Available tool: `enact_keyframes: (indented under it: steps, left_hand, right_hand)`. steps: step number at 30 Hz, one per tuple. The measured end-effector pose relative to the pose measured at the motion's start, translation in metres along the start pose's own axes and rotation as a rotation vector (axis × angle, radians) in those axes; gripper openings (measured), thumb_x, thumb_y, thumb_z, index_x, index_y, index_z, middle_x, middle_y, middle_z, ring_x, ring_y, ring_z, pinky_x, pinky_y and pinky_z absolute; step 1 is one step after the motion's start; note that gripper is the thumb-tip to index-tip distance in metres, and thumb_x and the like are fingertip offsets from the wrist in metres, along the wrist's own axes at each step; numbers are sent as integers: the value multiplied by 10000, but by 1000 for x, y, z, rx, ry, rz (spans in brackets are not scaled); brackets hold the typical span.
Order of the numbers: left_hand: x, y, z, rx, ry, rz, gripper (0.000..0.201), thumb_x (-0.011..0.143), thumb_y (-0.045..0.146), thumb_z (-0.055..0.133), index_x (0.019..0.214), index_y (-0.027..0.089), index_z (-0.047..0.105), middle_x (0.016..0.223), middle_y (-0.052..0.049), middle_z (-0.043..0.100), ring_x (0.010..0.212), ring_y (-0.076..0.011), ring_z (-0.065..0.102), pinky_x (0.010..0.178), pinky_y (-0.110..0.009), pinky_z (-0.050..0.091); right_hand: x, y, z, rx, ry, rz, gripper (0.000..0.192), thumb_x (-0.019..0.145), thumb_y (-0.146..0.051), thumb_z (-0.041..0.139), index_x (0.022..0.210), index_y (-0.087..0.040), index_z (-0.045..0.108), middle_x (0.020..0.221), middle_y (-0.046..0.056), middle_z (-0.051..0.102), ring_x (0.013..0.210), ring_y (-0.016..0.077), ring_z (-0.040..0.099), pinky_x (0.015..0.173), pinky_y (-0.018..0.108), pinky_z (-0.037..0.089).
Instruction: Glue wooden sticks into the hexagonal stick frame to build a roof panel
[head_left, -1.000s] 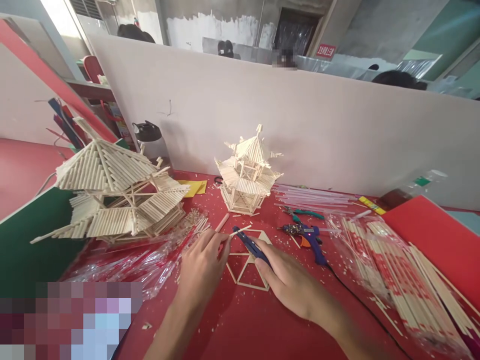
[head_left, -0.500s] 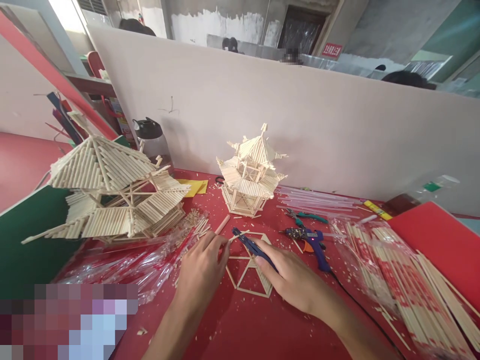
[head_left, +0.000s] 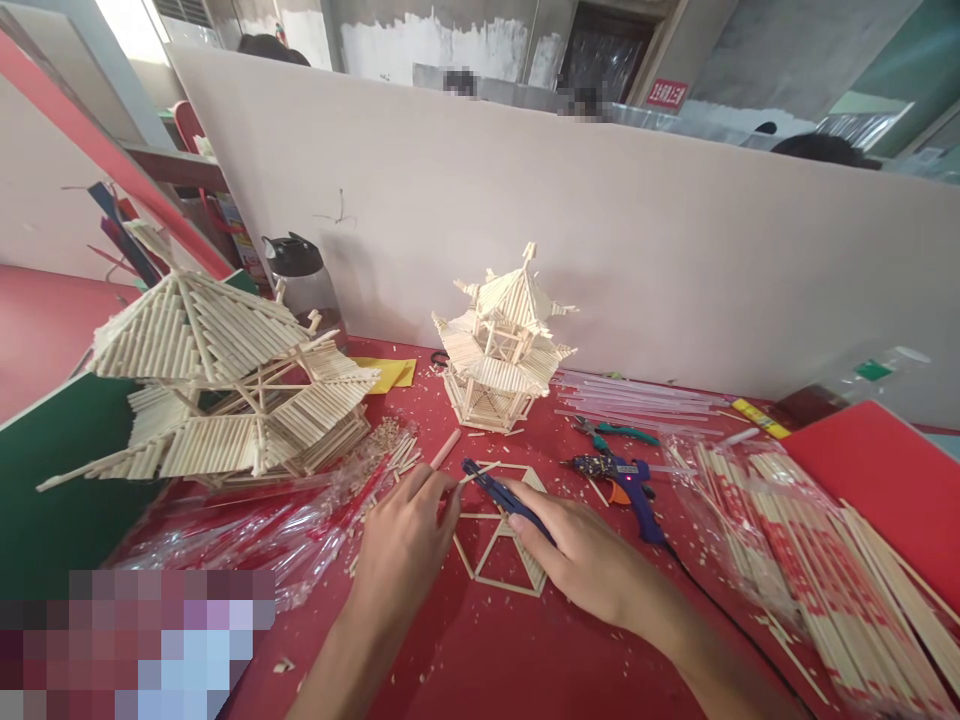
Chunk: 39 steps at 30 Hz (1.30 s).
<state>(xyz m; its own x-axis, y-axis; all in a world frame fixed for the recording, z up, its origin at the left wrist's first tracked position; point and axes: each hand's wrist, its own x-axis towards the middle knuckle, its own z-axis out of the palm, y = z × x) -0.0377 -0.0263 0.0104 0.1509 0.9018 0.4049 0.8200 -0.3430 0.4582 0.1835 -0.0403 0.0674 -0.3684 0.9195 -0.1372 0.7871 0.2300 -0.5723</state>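
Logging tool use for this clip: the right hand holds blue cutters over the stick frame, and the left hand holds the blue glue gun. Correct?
Not quite. In the head view the left hand pinches a thin wooden stick at the cutters, not the glue gun, which lies untouched on the red table to the right. The right hand does hold the blue cutters over the stick frame.

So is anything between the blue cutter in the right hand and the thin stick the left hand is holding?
Nothing visible. The blue cutter in the right hand has its tip right at the thin stick, which the left hand pinches above the stick frame.
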Motion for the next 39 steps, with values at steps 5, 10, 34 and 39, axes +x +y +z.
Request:
enact_keyframes:
  steps: [5,10,34,39]
  left_hand:
    - [0,0,1,-6,-10,-2,143,1009,228,563,933,227,685,899,-14,714,778,-160,703,658,-248,485]
    - [-1,0,1,-4,-22,-17,128,995,203,581,925,225,686,891,-14,710,776,-171,700,658,-259,483]
    - [1,2,1,6,-44,-21,158,1002,221,556,926,227,694,898,-20,723,775,-171,705,651,-249,487]
    - [0,2,1,9,-41,-19,155,1004,225,562,921,225,694,895,-19,720,783,-170,704,655,-249,483]
  right_hand:
    - [0,0,-1,7,-3,-3,472,1093,-462,377,1531,-346,509,1281,76,743,1172,295,714,935,417,579]
    - [0,-1,1,5,-14,-7,469,1094,-464,371,1531,-355,503,1307,64,732,1193,295,704,939,415,578]
    - [0,-4,-2,31,-41,-18,450,1096,-416,373,1522,-353,506,1154,44,771,1047,268,742,900,381,567]
    - [0,-5,-2,48,-45,-6,456,1095,-400,380,1534,-351,494,1165,47,767,1072,272,733,939,390,544]
